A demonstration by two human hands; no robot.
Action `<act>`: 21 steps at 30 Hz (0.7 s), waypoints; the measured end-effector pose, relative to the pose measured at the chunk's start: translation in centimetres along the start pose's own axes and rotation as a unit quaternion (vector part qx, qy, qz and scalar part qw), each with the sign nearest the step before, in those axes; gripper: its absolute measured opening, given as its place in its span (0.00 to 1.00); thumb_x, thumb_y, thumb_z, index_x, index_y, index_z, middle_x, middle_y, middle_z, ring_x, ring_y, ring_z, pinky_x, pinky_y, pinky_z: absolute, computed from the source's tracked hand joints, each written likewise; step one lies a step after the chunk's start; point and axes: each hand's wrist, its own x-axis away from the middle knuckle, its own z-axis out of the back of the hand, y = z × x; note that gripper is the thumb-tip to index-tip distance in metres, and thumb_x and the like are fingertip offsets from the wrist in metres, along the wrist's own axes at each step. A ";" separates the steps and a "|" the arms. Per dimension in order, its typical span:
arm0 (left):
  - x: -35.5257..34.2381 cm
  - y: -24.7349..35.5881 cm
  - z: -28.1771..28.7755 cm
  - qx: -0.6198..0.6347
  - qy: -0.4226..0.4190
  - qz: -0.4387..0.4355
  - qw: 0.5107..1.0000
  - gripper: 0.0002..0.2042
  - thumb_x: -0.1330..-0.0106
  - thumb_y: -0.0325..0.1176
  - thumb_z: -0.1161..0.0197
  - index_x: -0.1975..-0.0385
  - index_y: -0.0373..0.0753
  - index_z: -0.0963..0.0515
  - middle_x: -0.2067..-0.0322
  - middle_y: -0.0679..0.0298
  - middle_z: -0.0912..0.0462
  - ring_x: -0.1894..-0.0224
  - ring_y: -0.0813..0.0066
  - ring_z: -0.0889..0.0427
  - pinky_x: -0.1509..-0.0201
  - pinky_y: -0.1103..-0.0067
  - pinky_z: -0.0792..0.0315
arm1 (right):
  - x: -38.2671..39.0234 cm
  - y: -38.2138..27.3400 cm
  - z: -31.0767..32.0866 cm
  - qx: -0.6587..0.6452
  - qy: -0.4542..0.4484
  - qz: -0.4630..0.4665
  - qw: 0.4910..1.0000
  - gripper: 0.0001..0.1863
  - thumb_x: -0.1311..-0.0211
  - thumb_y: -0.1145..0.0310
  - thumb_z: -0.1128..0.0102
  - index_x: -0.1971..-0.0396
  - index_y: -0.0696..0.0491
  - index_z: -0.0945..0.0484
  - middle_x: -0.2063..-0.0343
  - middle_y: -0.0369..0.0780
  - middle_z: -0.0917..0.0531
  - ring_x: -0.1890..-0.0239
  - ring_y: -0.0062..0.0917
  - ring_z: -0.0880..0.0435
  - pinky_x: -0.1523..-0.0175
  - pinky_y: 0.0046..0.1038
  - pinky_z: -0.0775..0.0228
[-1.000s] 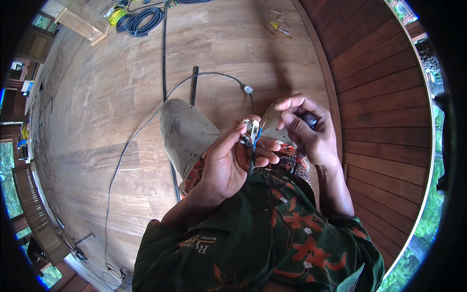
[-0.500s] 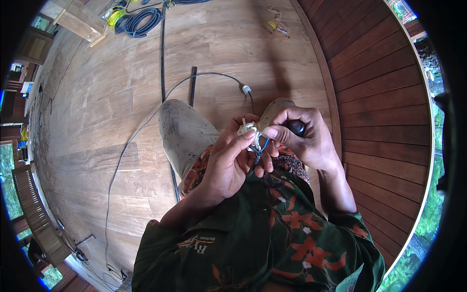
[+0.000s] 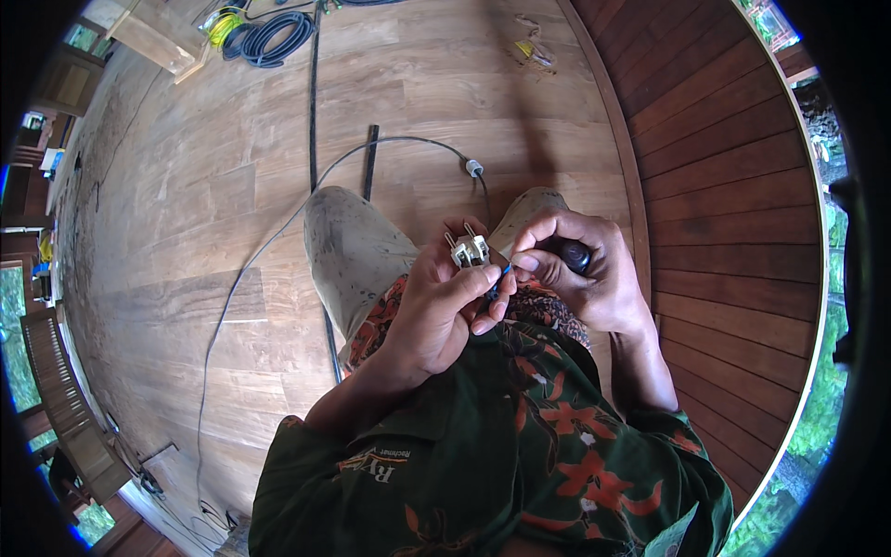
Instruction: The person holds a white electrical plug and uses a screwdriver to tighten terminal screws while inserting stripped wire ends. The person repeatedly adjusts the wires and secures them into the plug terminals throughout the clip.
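Over the lap [image 3: 557, 308], the left hand [image 3: 441, 304] grips a pale, two-pinned plug [image 3: 471, 249] in its fingers, which hide the lower part. The right hand [image 3: 596, 277] seems to pinch a thin blue wire [image 3: 508, 270], tip indistinct, fingers curled round a rounded, glossy dark handle [image 3: 575, 256].

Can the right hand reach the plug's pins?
Probably yes: the pins stick out past the left hand, uncovered, and the right hand is close by, though the dark handle it holds might be awkward.

The metal-pinned plug [image 3: 471, 252] looks partly plastic, the dark handle [image 3: 575, 256] glossy plastic, the trousers [image 3: 348, 239] matt cloth.
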 end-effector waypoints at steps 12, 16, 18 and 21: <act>0.1 0.4 -0.3 -0.018 0.008 -0.002 1.000 0.13 0.28 0.25 0.39 0.48 0.39 0.31 0.67 0.60 0.19 0.74 0.78 0.20 0.80 0.84 0.34 | -0.6 -0.9 0.7 0.104 -0.015 0.091 0.990 0.11 0.42 0.83 0.29 0.59 0.57 0.14 0.67 0.39 0.13 0.65 0.24 0.14 0.61 0.27 0.24; 0.1 0.4 -0.1 -0.025 -0.015 0.010 1.000 0.11 0.27 0.28 0.38 0.49 0.37 0.28 0.67 0.61 0.19 0.73 0.79 0.20 0.79 0.85 0.33 | -0.5 -0.9 0.7 0.176 -0.014 0.134 0.975 0.11 0.44 0.84 0.30 0.61 0.57 0.14 0.67 0.39 0.13 0.64 0.28 0.13 0.61 0.29 0.23; 0.1 0.2 -0.1 -0.043 -0.003 0.004 0.999 0.11 0.27 0.28 0.37 0.49 0.38 0.28 0.67 0.62 0.19 0.72 0.79 0.19 0.79 0.85 0.32 | -0.3 -1.0 0.6 0.198 -0.009 0.147 0.969 0.11 0.44 0.84 0.30 0.62 0.56 0.14 0.66 0.40 0.13 0.64 0.30 0.12 0.60 0.30 0.22; 0.1 -0.1 -0.1 -0.066 0.024 -0.025 0.997 0.11 0.28 0.27 0.36 0.50 0.39 0.27 0.66 0.63 0.18 0.70 0.79 0.18 0.78 0.85 0.30 | 0.0 -1.1 0.5 0.227 -0.010 0.153 0.962 0.10 0.44 0.83 0.30 0.62 0.56 0.14 0.66 0.39 0.12 0.63 0.32 0.12 0.60 0.31 0.21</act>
